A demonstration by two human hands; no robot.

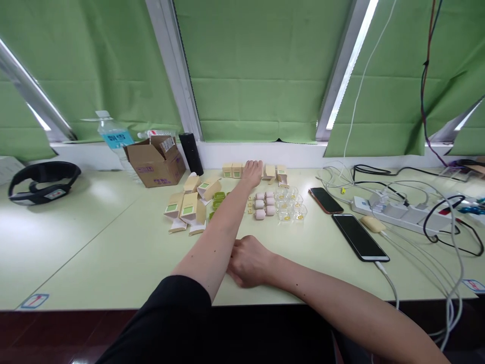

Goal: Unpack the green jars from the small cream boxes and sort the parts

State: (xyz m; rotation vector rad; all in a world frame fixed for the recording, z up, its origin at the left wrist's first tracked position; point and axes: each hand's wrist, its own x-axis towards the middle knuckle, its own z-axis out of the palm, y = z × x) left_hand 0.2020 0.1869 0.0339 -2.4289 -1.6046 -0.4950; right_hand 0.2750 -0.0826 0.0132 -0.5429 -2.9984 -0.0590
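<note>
Head view: the left hand is stretched far across the table, palm down, on the row of small boxes along the back edge. The fingers lie flat over one box in that row; whether they grip it cannot be told. The row runs from 9 to 3 o'clock, so its long axis crosses the forearm, which points toward 12 o'clock. More boxes of the row continue at 3 o'clock of the hand.

The right hand rests near the front edge, loosely curled, knuckles up, touching the left forearm. It appears to hold nothing, though its palm is hidden. It lies well apart from the row, toward 6 o'clock. The left hand is the nearer.
</note>
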